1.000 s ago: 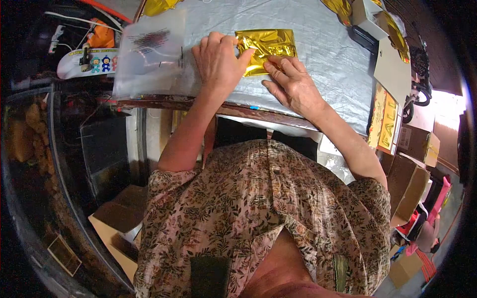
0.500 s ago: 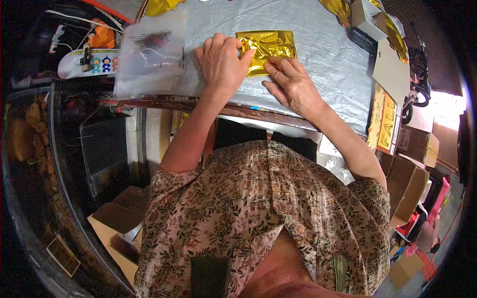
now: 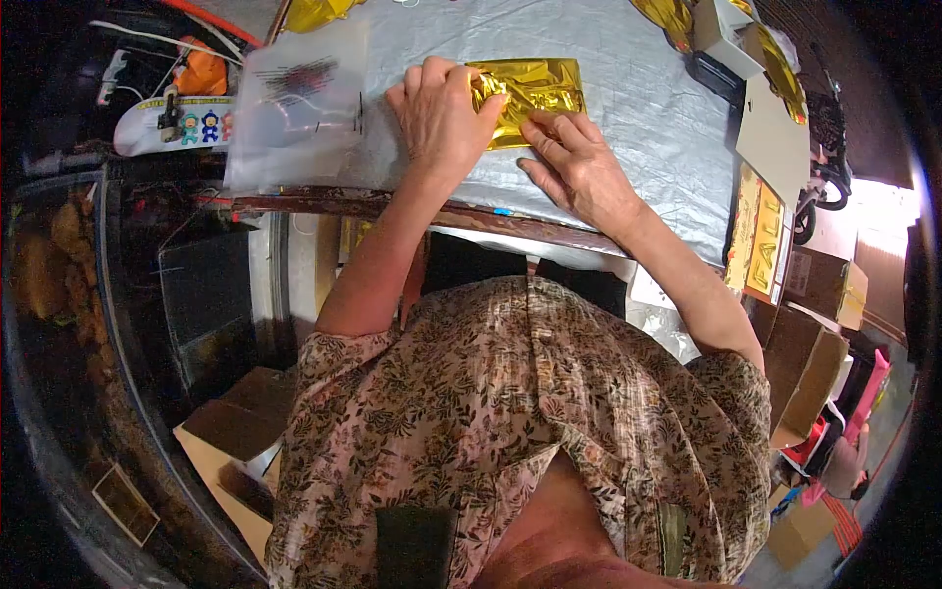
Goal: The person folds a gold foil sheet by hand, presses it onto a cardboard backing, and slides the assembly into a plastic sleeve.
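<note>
A folded, shiny gold foil sheet (image 3: 545, 79) lies on the silvery-grey covered table in front of me. My left hand (image 3: 442, 123) is at its left edge, fingers curled, with the thumb and index finger closed on the crinkled foil. My right hand (image 3: 584, 172) rests at the lower right of the sheet. Its fingertips press on the foil near the lower edge, while the thumb stands apart on the cover. Part of the sheet's left side is hidden under my left hand.
A stack of clear plastic bags (image 3: 304, 128) lies left of my hands. More gold foil (image 3: 662, 20) and an open white box (image 3: 728, 39) sit at the far right. The wooden table edge (image 3: 334, 201) runs before me, and cardboard boxes (image 3: 805, 373) stand at right.
The foil's upper part looks smoother and its creases have shifted slightly. My left hand has moved a little upward; my right hand stays almost in place.
</note>
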{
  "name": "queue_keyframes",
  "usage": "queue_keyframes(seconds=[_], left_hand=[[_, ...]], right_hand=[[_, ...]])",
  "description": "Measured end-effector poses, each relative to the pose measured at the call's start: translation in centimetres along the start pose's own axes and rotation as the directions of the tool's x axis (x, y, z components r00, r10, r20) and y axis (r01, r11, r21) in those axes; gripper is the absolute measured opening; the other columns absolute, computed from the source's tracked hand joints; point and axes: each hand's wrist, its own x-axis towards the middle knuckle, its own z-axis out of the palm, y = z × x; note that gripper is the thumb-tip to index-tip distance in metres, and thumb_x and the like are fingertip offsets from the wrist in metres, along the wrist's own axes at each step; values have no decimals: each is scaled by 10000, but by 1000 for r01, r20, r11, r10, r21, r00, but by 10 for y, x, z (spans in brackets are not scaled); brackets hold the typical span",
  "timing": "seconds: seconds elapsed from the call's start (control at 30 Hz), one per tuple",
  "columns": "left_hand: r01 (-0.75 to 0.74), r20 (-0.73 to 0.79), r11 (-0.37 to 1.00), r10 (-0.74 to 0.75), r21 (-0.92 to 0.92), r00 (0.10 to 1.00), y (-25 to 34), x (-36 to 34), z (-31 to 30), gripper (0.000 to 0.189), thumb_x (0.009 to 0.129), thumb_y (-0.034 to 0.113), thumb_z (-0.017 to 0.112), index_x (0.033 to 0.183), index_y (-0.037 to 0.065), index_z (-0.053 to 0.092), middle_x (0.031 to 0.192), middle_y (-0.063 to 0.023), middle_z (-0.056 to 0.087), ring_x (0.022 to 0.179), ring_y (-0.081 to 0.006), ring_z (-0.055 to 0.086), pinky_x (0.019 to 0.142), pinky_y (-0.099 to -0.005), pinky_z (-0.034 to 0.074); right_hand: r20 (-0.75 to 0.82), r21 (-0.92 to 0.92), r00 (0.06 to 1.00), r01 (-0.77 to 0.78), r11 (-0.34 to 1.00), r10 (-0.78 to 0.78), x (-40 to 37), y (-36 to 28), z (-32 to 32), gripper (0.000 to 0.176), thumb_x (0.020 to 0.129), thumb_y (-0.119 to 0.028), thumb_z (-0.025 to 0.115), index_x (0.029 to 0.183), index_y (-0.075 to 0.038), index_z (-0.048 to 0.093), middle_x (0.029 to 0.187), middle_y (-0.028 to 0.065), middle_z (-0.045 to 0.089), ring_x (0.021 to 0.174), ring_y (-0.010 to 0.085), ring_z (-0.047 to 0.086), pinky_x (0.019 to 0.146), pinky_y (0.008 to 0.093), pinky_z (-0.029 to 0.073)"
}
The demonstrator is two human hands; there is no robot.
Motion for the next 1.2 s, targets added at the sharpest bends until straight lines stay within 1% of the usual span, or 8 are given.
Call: queue_keyframes(seconds=[0.27, 0.47, 0.53, 0.77, 0.87, 0.93, 1.03, 1.2], left_hand=[[3, 17, 1000, -2, -24, 1000, -4, 6, 1, 436, 820, 483, 814, 1078, 137, 753, 1142, -56, 670, 1132, -298, 601, 961, -495, 411], [93, 196, 992, -75, -85, 978, -12, 17, 5, 442, 794, 512, 833, 1045, 157, 752, 1105, -35, 689, 1115, -285, 613, 939, -486, 429], [96, 173, 969, -57, -228, 983, -13, 18, 6, 372, 760, 419, 857, 994, 148, 758, 1102, -59, 671, 1132, -301, 571, 954, -478, 372], [33, 173, 943, 26, -331, 985, -12, 20, 4, 319, 786, 387, 846, 986, 160, 748, 951, -37, 734, 1015, -290, 627, 904, -471, 372], [79, 278, 961, -2, -264, 961, -6, 23, -7, 339, 846, 347, 828, 1072, 112, 736, 1027, -82, 783, 993, -263, 715, 948, -461, 475], [118, 291, 910, 4, -398, 957, -7, 24, -5, 312, 863, 264, 817, 1099, 78, 735, 1066, -116, 782, 1025, -221, 732, 927, -386, 531], [181, 388, 829, 47, -529, 921, -7, 29, -11, 295, 888, 168, 782, 1145, 44, 709, 1124, -123, 774, 1073, -172, 710, 893, -311, 555], [157, 428, 744, 186, -649, 884, -22, 36, -9, 301, 905, 89, 740, 1191, 35, 666, 1123, -97, 760, 1015, -141, 688, 884, -311, 548]], right_hand=[[7, -2, 1000, -12, 1000, 12, -1, 0, 0, 441, 892, -154, 765, 1264, 63, 671, 1234, 202, 646, 1100, 368, 613, 989, 429, 518], [7, 15, 1000, -21, 1000, 21, -1, 0, -1, 438, 898, -159, 765, 1267, 57, 674, 1229, 197, 650, 1101, 363, 617, 991, 428, 519], [8, 16, 1000, -20, 1000, 20, -1, 0, 0, 435, 897, -157, 766, 1265, 56, 675, 1233, 198, 647, 1108, 362, 615, 994, 427, 519], [8, 23, 1000, -20, 1000, 20, -1, 0, -2, 431, 896, -160, 769, 1256, 58, 677, 1252, 202, 638, 1123, 369, 610, 996, 431, 517], [19, 31, 1000, -25, 999, 24, -1, 0, -2, 431, 897, -164, 769, 1254, 59, 676, 1253, 203, 638, 1125, 372, 609, 999, 436, 515], [32, 23, 999, -34, 999, 33, -1, 0, -2, 428, 897, -164, 770, 1251, 58, 677, 1254, 204, 637, 1123, 375, 610, 1000, 438, 515], [10, 17, 1000, -24, 1000, 24, -2, 0, -1, 425, 897, -162, 771, 1249, 56, 679, 1256, 205, 637, 1121, 378, 611, 1002, 441, 516], [5, 16, 1000, -24, 1000, 24, -2, 0, 0, 421, 894, -162, 771, 1243, 56, 682, 1255, 205, 638, 1115, 375, 615, 1000, 441, 518]])
